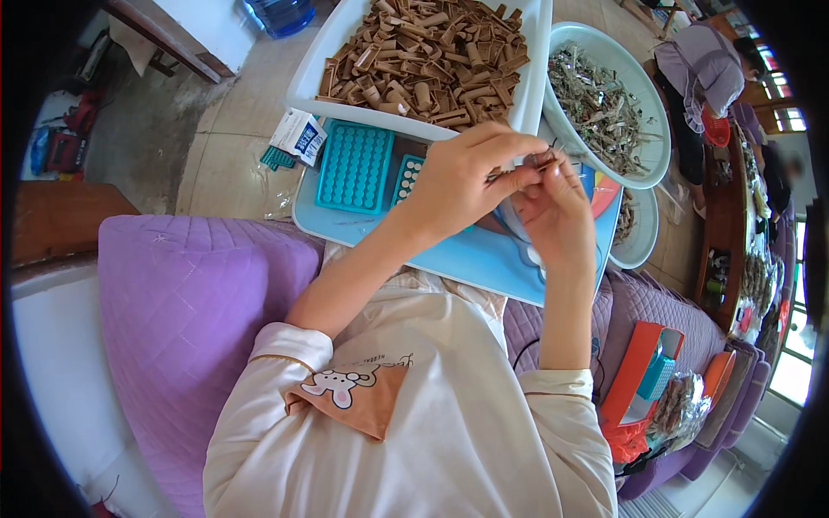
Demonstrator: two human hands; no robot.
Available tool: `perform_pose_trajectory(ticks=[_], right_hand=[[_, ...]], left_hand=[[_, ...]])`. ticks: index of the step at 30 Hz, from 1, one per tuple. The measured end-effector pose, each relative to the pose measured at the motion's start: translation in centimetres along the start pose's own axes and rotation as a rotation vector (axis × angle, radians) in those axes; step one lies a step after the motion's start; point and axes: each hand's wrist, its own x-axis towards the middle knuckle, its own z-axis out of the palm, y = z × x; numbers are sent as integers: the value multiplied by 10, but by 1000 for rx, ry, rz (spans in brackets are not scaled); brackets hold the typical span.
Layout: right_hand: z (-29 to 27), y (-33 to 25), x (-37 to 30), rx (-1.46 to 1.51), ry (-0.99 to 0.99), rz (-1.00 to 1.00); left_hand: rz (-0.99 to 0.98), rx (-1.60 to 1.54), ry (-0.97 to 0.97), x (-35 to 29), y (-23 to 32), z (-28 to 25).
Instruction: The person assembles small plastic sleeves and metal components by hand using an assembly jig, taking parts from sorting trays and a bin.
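Brown piece, indistinct between fingertips

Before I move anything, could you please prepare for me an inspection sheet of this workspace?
Surface: light-blue table, partly covered.
Job's things: small dark-brown piece at the fingertips, its details unclear; teal tray; smaller teal tray with white round items, partly hidden; white bin heaped with brown pieces.
Clutter: white-and-blue packet beside the teal tray.
Grips: left grip and right grip meet, pinching the small piece.
Cables: thin dark cord near the right sleeve; ends hidden.
Surroundings: purple quilted cover; another person, upper right.
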Motion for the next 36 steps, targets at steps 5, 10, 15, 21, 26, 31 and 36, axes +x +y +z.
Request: perform_pose_trajectory(ticks=[5, 10, 15, 21, 26, 31, 36], right_hand=[[2, 22, -16, 107, -82, 10], [19, -20, -59, -968, -94, -118], [43, -20, -46, -1395, -97, -944], [36, -2, -39, -1350, -252, -749], [38, -2, -46, -1342, -108, -558], [31, 5, -45, -1312, -58, -590], [31, 19, -52, -1006, 138, -494]], left_hand=[[-43, -64, 34, -18, 5, -8], [-185, -130, 52, -33, 8, -36], [-229, -171, -60, -42, 21, -42], [-426, -268, -57, -42, 36, -46], [-435, -267, -56, -46, 32, -46], [-448, -296, -41, -45, 32, -40], [-670, -1156, 59, -55, 11, -35]])
